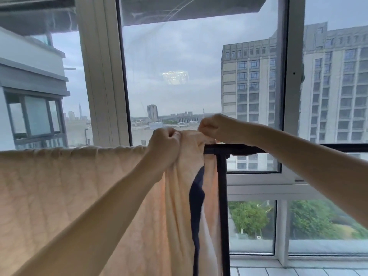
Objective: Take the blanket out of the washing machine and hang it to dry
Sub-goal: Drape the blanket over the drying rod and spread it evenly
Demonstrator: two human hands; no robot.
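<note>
A pale peach quilted blanket (65, 188) hangs over the top bar of a black drying rack (222, 188), spread out to the left. Its right end is bunched into folds beside the rack's upright post. My left hand (164, 143) grips the bunched top edge from the left. My right hand (211, 127) pinches the same edge from the right, just above the bar's joint. A dark navy strip (196, 204) shows between the hanging folds below my hands.
Large window panes with grey frames (103, 72) stand right behind the rack. The black bar (338, 148) runs on to the right, bare. A white tiled sill (298, 270) lies at the bottom right. Tall buildings are outside.
</note>
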